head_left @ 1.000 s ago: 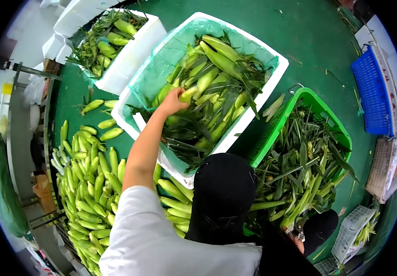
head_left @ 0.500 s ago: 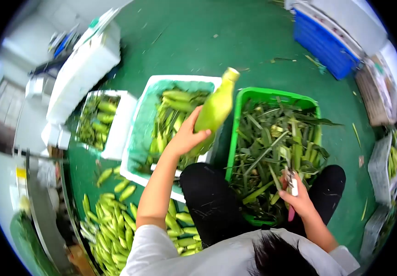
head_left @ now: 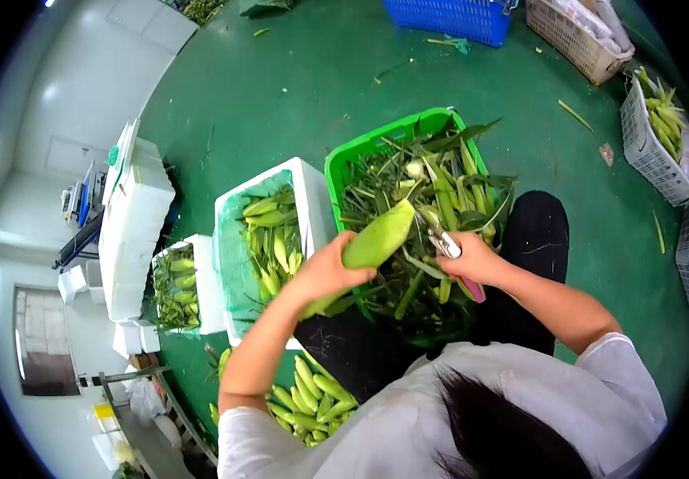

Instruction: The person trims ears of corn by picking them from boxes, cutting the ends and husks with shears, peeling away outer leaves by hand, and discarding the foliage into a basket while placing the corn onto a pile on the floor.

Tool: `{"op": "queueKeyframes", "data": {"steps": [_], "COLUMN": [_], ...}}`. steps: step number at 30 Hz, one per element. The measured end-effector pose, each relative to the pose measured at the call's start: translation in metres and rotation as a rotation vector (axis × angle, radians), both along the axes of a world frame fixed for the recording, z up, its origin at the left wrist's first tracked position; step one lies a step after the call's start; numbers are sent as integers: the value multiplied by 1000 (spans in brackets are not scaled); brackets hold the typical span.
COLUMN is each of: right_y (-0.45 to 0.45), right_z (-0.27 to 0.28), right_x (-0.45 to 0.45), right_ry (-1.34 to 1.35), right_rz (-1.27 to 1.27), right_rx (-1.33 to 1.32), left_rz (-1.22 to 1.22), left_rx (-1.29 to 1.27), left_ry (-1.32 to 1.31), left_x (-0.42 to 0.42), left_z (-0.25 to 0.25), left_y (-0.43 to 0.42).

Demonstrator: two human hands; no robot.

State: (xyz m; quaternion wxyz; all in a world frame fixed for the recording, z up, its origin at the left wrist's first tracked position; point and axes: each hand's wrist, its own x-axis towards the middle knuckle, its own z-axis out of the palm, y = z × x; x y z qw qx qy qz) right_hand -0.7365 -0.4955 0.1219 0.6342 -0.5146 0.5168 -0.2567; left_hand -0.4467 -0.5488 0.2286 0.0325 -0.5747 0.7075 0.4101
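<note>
My left hand (head_left: 330, 271) is closed around a green ear of corn (head_left: 378, 239) in its husk. The ear slants up to the right over the green crate (head_left: 352, 148), which is heaped with cut husks and leaves (head_left: 440, 188). In my right hand (head_left: 472, 259) are pruning shears (head_left: 444, 239) with metal jaws and a pink-ended handle. The jaws lie right beside the upper end of the ear; whether they touch it I cannot tell.
A white foam box (head_left: 312, 191) with a green liner holds more corn, left of the crate. Beyond it stands a smaller foam box (head_left: 210, 279). A corn pile (head_left: 312, 399) lies on the floor by my left side. Baskets (head_left: 656, 160) stand at the right.
The ear has come down and tilted right, toward the shears. My right hand has risen to meet its upper end. The narrow pale stem end no longer shows. My view has turned.
</note>
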Motion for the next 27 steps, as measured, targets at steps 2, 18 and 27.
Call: {"op": "queueKeyframes", "data": {"steps": [2, 18, 27], "right_y": [16, 61, 66], "right_z": [-6, -17, -1], "right_x": [-9, 35, 28], "right_ry": [198, -165, -305], "right_rz": [9, -73, -470], "right_rx": [-176, -316, -23], "left_rz": [-67, 767, 930], "left_rx": [46, -515, 373], "left_ry": [-112, 695, 1892], "left_x": [6, -55, -45], "left_z": [0, -38, -67], "left_y": [-12, 74, 83]}}
